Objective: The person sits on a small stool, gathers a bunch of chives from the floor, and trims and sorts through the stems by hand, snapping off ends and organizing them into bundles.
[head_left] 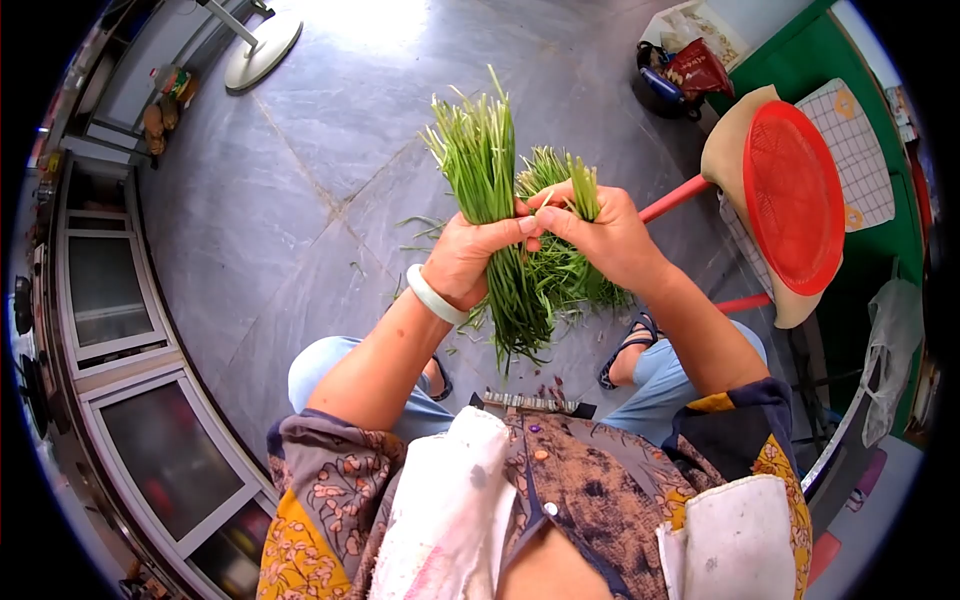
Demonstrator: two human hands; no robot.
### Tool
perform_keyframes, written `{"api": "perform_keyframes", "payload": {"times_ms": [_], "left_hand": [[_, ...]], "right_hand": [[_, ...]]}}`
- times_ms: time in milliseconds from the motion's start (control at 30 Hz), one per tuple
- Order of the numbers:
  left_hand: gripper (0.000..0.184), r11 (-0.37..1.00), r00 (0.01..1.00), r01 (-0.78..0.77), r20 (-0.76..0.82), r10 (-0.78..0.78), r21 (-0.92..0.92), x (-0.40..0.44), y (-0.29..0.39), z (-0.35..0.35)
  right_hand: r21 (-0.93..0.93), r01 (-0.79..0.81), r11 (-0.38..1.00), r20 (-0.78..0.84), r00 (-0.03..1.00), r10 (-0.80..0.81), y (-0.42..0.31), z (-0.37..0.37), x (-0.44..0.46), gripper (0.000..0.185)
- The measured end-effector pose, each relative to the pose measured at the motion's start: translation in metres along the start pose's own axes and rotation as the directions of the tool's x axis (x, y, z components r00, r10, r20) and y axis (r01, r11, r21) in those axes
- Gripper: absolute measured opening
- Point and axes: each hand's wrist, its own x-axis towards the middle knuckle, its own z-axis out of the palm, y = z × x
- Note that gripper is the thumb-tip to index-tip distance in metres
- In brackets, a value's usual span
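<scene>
My left hand (pixel 465 258), with a pale bangle (pixel 436 296) at the wrist, is wrapped round a thick bunch of green chives (pixel 478 170). Its cut ends point up and the dark leaves hang below the fist. Beside it, my right hand (pixel 618 238) holds a small bunch of chives (pixel 584 187), with the stem ends sticking up past the fingers. The thumbs and fingertips of both hands meet between the two bunches, pinching a thin pale piece too small to make out. Beneath the hands lies a pile of loose chives (pixel 575 275) on the floor.
Scattered bits of leaf lie on the grey tiled floor (pixel 300 180). To the right is a red round seat or tray (pixel 793 198) with red legs. Glass-fronted cabinets (pixel 165 460) line the left. A round white stand base (pixel 264 55) is at the far left.
</scene>
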Motion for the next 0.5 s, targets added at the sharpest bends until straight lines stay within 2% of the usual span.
{"api": "perform_keyframes", "payload": {"times_ms": [133, 233, 267, 367, 400, 500], "left_hand": [[0.023, 0.999, 0.999, 0.044, 0.019, -0.044, 0.004, -0.003, 0.003, 0.006], [0.024, 0.996, 0.997, 0.079, 0.005, -0.08, 0.029, -0.006, 0.006, 0.01], [0.024, 0.995, 0.996, 0.088, 0.019, -0.089, 0.043, -0.006, 0.005, 0.009], [0.023, 0.995, 0.99, 0.077, 0.112, -0.083, 0.059, -0.004, 0.003, 0.009], [0.023, 0.996, 0.986, 0.067, 0.15, -0.075, 0.058, -0.003, 0.002, 0.009], [0.022, 0.993, 0.987, 0.086, 0.13, -0.096, 0.084, 0.0, -0.007, 0.001]], "right_hand": [[-0.006, -0.086, 0.996, -0.141, 0.986, 0.084, -0.018, 0.004, -0.005, 0.016], [0.15, -0.04, 0.988, -0.149, 0.987, 0.063, -0.01, -0.017, 0.002, 0.02], [0.109, -0.031, 0.994, -0.124, 0.991, 0.045, -0.011, -0.02, 0.003, 0.022], [0.143, 0.033, 0.989, -0.083, 0.996, -0.021, -0.014, -0.012, 0.007, 0.025], [0.232, -0.061, 0.971, -0.159, 0.982, 0.1, -0.021, -0.006, 0.003, 0.021], [0.123, -0.153, 0.981, -0.085, 0.983, 0.164, -0.02, -0.013, 0.001, 0.018]]}}
